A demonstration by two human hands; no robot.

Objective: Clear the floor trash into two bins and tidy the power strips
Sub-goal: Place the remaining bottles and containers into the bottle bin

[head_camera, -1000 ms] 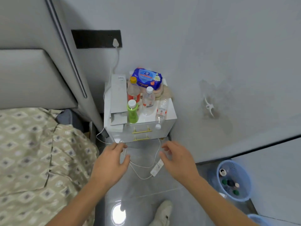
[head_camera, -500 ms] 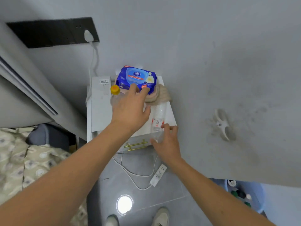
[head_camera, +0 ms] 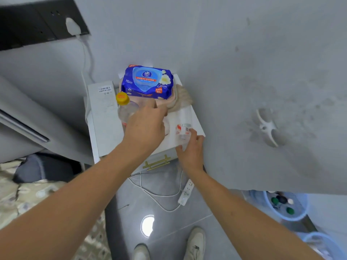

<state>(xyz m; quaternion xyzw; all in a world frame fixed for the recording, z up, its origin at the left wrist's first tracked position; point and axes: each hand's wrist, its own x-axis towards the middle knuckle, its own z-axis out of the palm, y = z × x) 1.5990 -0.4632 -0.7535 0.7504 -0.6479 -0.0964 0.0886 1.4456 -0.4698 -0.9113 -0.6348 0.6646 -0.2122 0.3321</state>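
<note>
The bed (head_camera: 28, 194) fills the lower left of the frame, the white nightstand (head_camera: 105, 128) stands at centre against the wall, and 1 blue bin (head_camera: 300, 214) with bottle caps showing inside sits at the lower right, with the rim of a 2nd bin (head_camera: 323, 243) below it. On the floor at lower centre, a white power strip (head_camera: 185, 192) lies with its cord looped in front of the nightstand drawer. On top sit a long white box (head_camera: 102, 113), a blue wipes pack (head_camera: 147, 82) and a yellow-capped bottle (head_camera: 124, 107). The step in hand looks like gathering empty bottles off the nightstand. The left hand (head_camera: 145, 126) reaches over the top with fingers curled down, hiding what is under it, so I cannot tell whether it holds anything. The right hand (head_camera: 191, 151) grips a clear bottle (head_camera: 183, 130) lying at the nightstand's right edge. Next, that bottle likely needs lifting clear and carrying right to the bin; the power strip is not yet tidied.
</note>
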